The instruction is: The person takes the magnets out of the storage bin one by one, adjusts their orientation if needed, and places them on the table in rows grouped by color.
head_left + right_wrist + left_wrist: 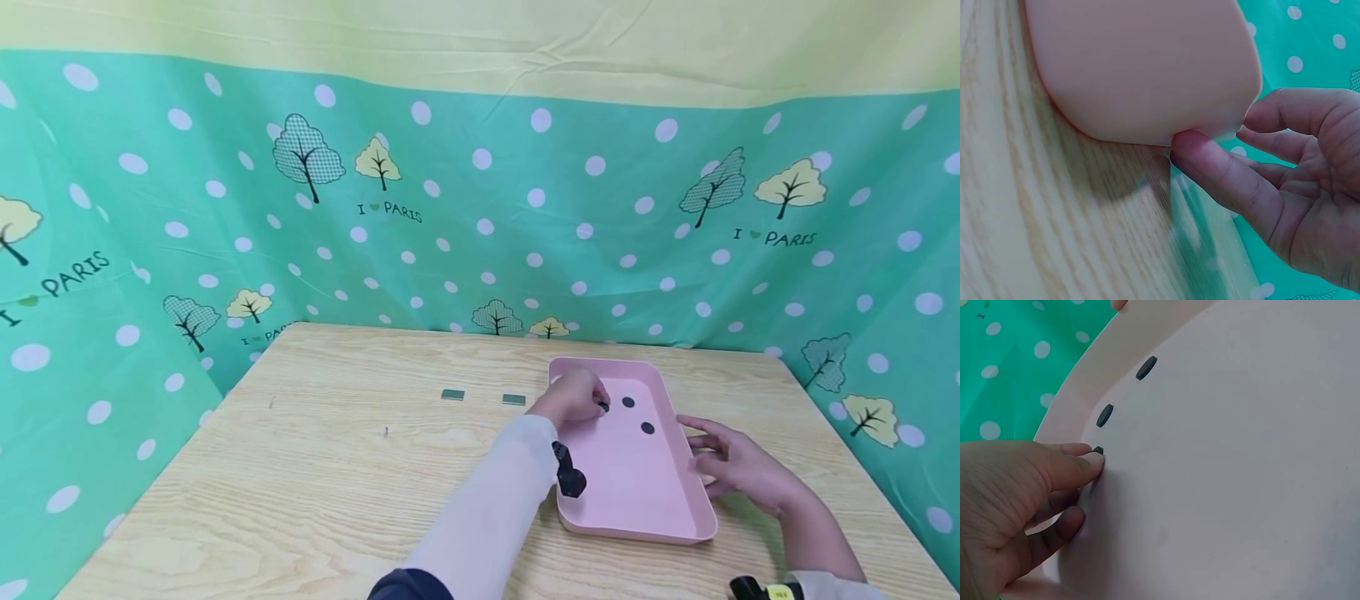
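A shallow pink tray point(637, 492) rests on the table. My left hand point(573, 395) reaches over its left wall and pinches a small black disc point(603, 407) between thumb and fingertips. In the left wrist view, the edge of that disc point(1099, 450) shows between the fingertips, close to the tray floor. Two more black discs, one farther back point(627, 402) and one nearer point(647, 428), lie flat in the tray. Outside the right wall, my right hand point(742, 468) touches the tray with its fingertips. In the right wrist view, its thumb point(1210, 159) lies against the tray's outside.
Two small dark green rectangular pieces, the left one point(453, 394) and the right one point(513, 399), lie on the wooden table point(300, 467) left of the tray. A green dotted curtain point(450, 208) hangs behind and around the table.
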Action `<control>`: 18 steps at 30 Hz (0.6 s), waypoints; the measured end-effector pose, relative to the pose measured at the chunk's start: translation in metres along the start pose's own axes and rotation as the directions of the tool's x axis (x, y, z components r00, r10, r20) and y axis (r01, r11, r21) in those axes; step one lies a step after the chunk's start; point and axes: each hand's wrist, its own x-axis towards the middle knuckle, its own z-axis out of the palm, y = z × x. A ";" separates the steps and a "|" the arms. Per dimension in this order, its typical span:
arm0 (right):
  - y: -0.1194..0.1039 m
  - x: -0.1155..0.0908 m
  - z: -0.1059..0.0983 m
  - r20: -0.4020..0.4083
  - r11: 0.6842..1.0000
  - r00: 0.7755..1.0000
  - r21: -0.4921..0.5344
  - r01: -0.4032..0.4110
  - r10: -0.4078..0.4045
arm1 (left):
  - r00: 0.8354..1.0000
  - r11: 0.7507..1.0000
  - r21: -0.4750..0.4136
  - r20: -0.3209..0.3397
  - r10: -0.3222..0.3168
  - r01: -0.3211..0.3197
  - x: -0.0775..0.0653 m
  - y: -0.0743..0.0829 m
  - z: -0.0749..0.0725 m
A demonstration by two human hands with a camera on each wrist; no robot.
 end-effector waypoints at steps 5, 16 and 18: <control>0.000 0.000 0.000 -0.001 1.000 1.000 0.003 -0.001 0.001 | 1.000 1.000 -0.002 0.000 0.028 -0.028 0.001 -0.001 0.001; -0.002 0.000 0.000 -0.011 1.000 1.000 -0.010 -0.005 0.005 | 0.995 0.972 -0.217 -0.040 0.086 -0.093 0.002 -0.005 0.004; -0.002 0.000 0.001 -0.011 1.000 1.000 -0.012 -0.006 0.006 | 0.994 0.959 -0.266 -0.057 0.089 -0.101 0.003 -0.006 0.004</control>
